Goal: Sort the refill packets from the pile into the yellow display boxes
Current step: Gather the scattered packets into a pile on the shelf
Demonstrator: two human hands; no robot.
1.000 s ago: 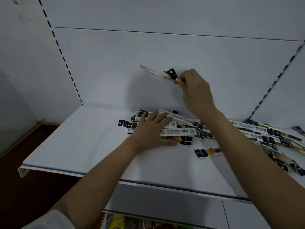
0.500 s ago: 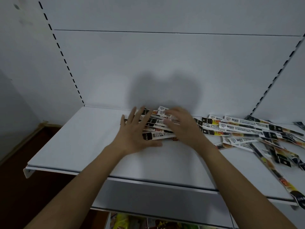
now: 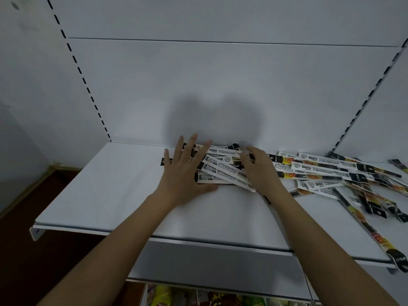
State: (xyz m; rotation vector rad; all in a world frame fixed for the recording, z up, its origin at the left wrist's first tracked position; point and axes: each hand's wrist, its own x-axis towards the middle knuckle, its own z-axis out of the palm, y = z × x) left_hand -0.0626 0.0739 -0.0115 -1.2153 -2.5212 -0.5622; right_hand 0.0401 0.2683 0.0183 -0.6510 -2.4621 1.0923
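The right hand (image 3: 261, 171) has dropped its lifted packet and, like the flat-fingered left hand (image 3: 185, 173), rests open on the refill packets (image 3: 223, 171) near the shelf's (image 3: 99, 195) back edge, squaring a bundle; no box filled yet.

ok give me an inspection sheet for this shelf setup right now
surface: white shelf, bare on its left part.
job's things: refill packets heaped between the hands; more packets spread to the right, one strip overhanging the front edge. Yellow display boxes: nothing seen.
clutter: nothing seen.
grippers: left hand flat, fingers spread on the pile; right hand on the pile, fingers bent over packets, grip unclear.
cables: nothing seen.
surroundings: white back panel, slotted uprights, packaged goods on the shelf below.
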